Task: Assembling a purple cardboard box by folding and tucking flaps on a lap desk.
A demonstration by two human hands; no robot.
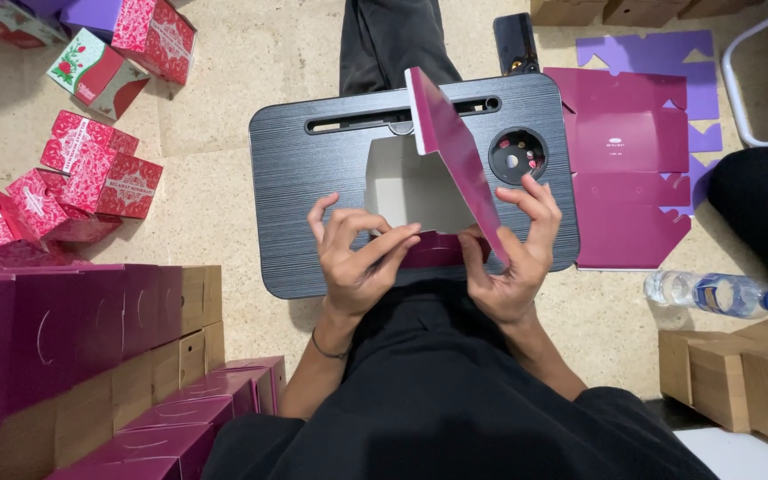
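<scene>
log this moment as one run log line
left hand: holds magenta carton near flap | right hand: holds carton side panel | carton: half-folded over black lap desk

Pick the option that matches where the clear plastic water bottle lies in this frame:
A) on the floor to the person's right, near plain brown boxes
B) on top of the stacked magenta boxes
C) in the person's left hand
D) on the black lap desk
A: the water bottle lies on its side on the floor, beside the brown boxes, away from the black lap desk.
</scene>
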